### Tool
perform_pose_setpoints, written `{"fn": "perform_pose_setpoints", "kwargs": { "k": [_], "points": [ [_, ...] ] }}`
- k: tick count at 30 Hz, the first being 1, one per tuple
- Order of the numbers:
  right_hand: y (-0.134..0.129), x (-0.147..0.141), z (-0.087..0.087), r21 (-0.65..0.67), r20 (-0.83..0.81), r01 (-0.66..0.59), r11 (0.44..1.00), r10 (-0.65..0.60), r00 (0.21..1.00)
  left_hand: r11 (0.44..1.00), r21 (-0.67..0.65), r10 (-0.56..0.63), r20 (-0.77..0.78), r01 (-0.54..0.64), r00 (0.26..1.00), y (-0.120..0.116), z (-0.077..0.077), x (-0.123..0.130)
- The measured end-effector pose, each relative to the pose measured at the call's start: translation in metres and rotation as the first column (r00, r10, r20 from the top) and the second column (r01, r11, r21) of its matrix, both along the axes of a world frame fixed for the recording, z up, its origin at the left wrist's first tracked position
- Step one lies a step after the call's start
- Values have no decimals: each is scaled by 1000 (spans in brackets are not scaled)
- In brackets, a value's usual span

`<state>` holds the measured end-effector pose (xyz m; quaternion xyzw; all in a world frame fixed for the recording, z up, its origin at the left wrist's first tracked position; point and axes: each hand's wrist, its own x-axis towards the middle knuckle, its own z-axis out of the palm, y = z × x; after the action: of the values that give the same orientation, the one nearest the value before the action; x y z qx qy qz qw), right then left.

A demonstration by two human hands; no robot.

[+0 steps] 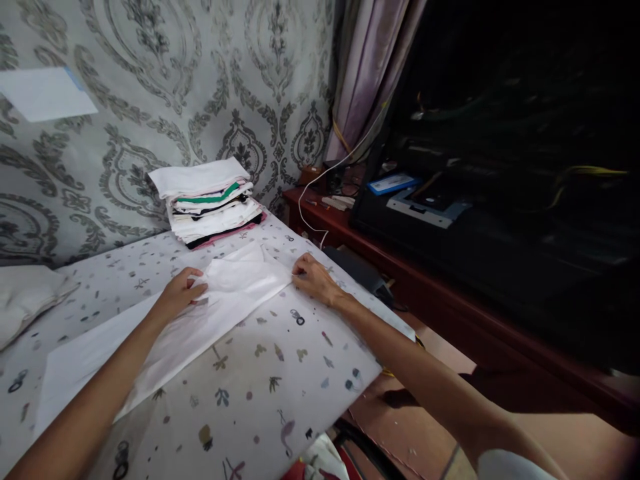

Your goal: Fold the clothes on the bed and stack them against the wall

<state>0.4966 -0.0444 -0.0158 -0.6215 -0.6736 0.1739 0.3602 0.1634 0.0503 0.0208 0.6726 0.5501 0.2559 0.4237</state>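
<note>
A white garment [220, 313] lies stretched out on a bed sheet with small printed figures [260, 393]. Its far end is partly folded over and wrinkled. My right hand [313, 277] pinches the garment's right corner between thumb and fingers. On the other side, my left hand [183, 293] has its thumb and fingers at the cloth near the collar-like part, where a small tag shows. Beyond both hands stands a stack of folded clothes [215, 207], mostly white with green, black and pink layers.
A pillow [30, 300] rests at the far left. To the right, a dark red desk [425, 267] holds a large dark screen [510, 167] and a white cable [303, 200]. A patterned wall [200, 87] rises behind the bed.
</note>
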Motion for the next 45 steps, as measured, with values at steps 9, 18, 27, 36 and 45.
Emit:
{"fn": "perform_pose_setpoints", "kwargs": {
  "k": [9, 18, 27, 36, 45],
  "points": [
    [0, 7, 3, 2, -4, -45, 999, 45, 999, 998, -52, 35, 42, -33, 998, -4, 4, 4],
    [4, 5, -5, -3, -4, -22, 1000, 22, 1000, 994, -106, 31, 98, -21, 995, -2, 4, 0],
    [5, 5, -4, -38, 29, -16, 999, 17, 999, 946, 323, 74, -310, 32, 948, -18, 9, -15],
    [9, 6, -9, -21, 14, 3, 1000, -3, 1000, 957, 164, -123, -522, 241, 844, -52, 9, -34],
    [4, 10, -3, -19, 22, -45, 999, 46, 999, 958, 51, -228, -467, 283, 855, -53, 20, -43]
  ]
}}
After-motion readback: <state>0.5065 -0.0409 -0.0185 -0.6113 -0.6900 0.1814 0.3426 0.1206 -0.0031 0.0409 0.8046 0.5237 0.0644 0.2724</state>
